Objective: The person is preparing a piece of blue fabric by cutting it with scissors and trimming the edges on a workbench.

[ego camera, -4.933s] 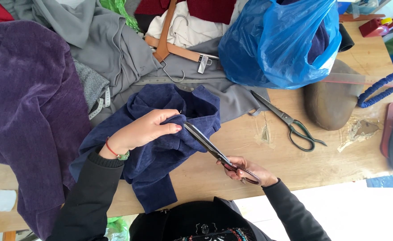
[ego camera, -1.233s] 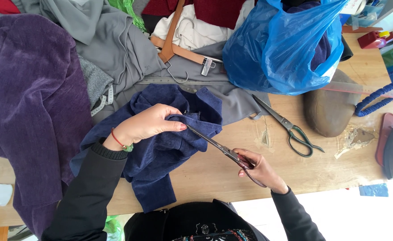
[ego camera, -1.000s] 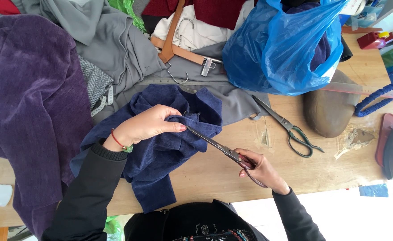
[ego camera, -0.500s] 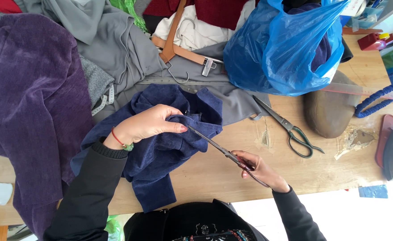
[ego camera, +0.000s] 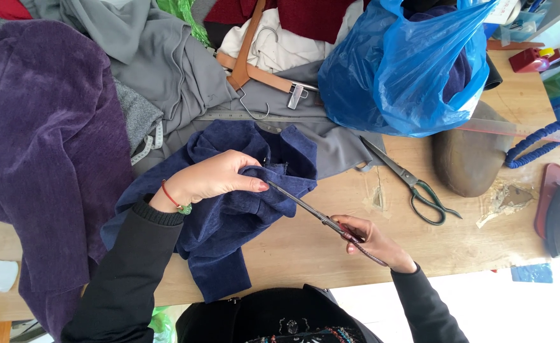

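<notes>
Left hand [ego camera: 213, 179] is still pinching the navy fabric [ego camera: 229, 209] at frame centre, grip closed on a fold. Right hand [ego camera: 374, 240] is keeping its closed grip on the scissors [ego camera: 311, 213], blade tips now touching the fold; position nearly unchanged.

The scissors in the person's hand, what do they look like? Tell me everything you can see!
The scissors are long, thin and dark, and look like metal. The right hand holds their reddish-brown handles, fingers through the loops. The blades lie slanted over the wooden table, pointing up and left, and look nearly closed. Their tips reach the crumpled edge of the dark blue velvety cloth, right beside the left hand that pinches that cloth. Whether the tips are cutting into it is hard to tell.
</notes>
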